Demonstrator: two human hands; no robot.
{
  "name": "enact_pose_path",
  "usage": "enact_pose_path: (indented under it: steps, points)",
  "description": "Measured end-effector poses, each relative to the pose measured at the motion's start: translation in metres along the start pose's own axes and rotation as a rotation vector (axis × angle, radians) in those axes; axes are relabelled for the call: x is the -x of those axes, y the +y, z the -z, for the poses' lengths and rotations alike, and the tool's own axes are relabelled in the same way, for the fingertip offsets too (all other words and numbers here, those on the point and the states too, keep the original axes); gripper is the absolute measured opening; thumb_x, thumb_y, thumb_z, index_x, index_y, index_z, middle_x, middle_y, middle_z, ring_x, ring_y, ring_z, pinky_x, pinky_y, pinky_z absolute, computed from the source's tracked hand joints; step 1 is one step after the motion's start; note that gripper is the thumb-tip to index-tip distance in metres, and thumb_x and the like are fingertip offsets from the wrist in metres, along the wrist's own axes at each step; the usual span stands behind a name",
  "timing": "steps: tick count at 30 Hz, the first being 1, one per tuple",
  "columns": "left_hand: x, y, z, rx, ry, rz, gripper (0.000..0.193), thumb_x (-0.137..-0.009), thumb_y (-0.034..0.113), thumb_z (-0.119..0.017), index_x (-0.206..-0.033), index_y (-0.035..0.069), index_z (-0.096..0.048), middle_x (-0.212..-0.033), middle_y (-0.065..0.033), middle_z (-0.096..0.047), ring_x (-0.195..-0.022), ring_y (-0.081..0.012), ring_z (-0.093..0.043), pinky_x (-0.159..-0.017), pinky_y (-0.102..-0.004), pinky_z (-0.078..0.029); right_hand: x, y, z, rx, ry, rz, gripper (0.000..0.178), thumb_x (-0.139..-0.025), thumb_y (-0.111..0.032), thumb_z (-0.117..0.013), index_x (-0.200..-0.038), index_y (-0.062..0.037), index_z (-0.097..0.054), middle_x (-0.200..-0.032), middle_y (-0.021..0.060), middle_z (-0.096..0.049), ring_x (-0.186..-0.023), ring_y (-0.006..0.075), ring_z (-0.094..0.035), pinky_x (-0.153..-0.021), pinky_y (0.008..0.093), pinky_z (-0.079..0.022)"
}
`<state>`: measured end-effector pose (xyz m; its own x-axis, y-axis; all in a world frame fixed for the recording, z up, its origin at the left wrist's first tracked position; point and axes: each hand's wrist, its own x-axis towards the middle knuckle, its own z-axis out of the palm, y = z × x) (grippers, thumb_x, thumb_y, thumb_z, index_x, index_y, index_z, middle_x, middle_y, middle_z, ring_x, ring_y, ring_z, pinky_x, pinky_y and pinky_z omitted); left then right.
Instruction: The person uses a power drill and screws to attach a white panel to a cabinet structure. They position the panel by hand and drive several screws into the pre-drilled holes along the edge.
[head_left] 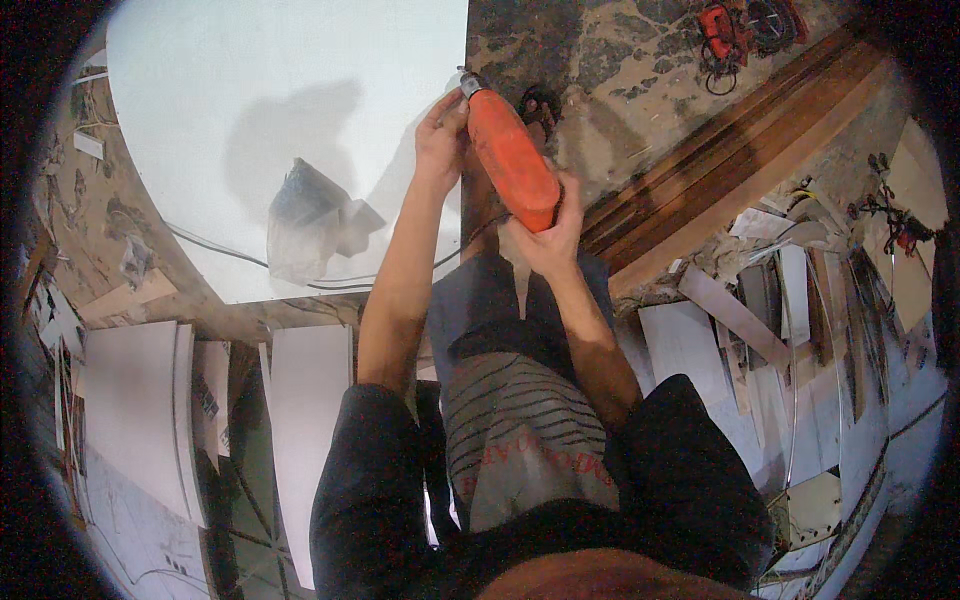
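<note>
Both hands are on a long orange object (pixel 508 155) with a rounded body and a short, dark metal-looking tip; its exact kind I cannot tell. It is held at a slant above the right edge of a large white board (pixel 200 120). My left hand (pixel 444 132) is closed around the narrow tip end, fingers partly hidden behind it. Around the wider near end my right hand (pixel 552 232) is closed, some of its fingers out of sight under the body. On the board, left of my forearm, sits a clear plastic bag (pixel 298 240) with something dark inside.
A dark cable (pixel 225 250) crosses the board's near edge. Long brown wooden strips (pixel 730 150) lie on the dirty floor to the right. Farther off is a red power tool with a round disc (pixel 735 35). White panels (pixel 140 420) and offcuts (pixel 735 315) are heaped on both sides.
</note>
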<state>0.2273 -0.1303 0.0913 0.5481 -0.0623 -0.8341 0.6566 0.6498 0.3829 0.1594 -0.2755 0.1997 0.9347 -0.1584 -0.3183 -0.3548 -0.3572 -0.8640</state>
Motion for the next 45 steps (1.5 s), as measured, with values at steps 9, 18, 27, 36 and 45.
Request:
enact_pose_path:
  steps: [9,18,27,36,45]
  points:
    - [-0.005,0.001,0.006,-0.056,0.012,-0.013,0.043,-0.091,0.004,-0.053,-0.132,-0.004,-0.042,-0.108,-0.0145,-0.063,-0.090,-0.0203,-0.064,-0.072,-0.0307,-0.055,0.005,-0.003,-0.005,0.078,-0.014,0.033,0.070,-0.057,-0.009,-0.071,-0.123,-0.0025,-0.048,-0.105,0.0185,-0.053,-0.100,0.0388,-0.052,-0.090,0.0457,-0.041]
    - [-0.005,0.008,0.010,-0.133,-0.064,-0.012,0.042,-0.090,0.003,-0.055,-0.130,-0.007,-0.046,-0.111,-0.0116,-0.063,-0.091,-0.0162,-0.062,-0.079,-0.0270,-0.051,0.007,-0.013,-0.008,0.179,-0.054,-0.008,0.074,-0.059,-0.011,-0.073,-0.127,-0.0051,-0.047,-0.112,0.0227,-0.049,-0.103,0.0420,-0.049,-0.091,0.0470,-0.040]
    - [-0.001,0.015,0.002,-0.162,-0.051,-0.018,0.046,-0.089,0.002,-0.055,-0.132,-0.009,-0.042,-0.118,-0.0138,-0.060,-0.099,-0.0171,-0.061,-0.082,-0.0280,-0.050,-0.019,-0.052,-0.011,0.371,-0.027,-0.108,0.065,-0.061,-0.009,-0.073,-0.120,-0.0092,-0.045,-0.104,0.0168,-0.048,-0.099,0.0393,-0.051,-0.081,0.0492,-0.044]
    - [0.000,0.024,-0.003,-0.210,-0.002,0.004,0.047,-0.087,-0.005,-0.051,-0.133,-0.010,-0.041,-0.122,-0.0179,-0.058,-0.101,-0.0186,-0.061,-0.081,-0.0276,-0.052,-0.035,-0.089,-0.029,0.379,0.046,-0.270,0.053,-0.060,-0.002,-0.071,-0.107,-0.0033,-0.046,-0.103,0.0165,-0.048,-0.097,0.0363,-0.051,-0.087,0.0418,-0.041]
    - [0.013,0.024,-0.013,-0.148,0.064,-0.002,0.045,-0.087,-0.007,-0.047,-0.132,-0.009,-0.042,-0.123,-0.0188,-0.056,-0.108,-0.0218,-0.058,-0.089,-0.0294,-0.049,-0.046,-0.102,-0.025,0.396,0.041,-0.292,0.055,-0.058,-0.001,-0.070,-0.106,-0.0049,-0.046,-0.104,0.0164,-0.048,-0.098,0.0371,-0.051,-0.087,0.0420,-0.041]
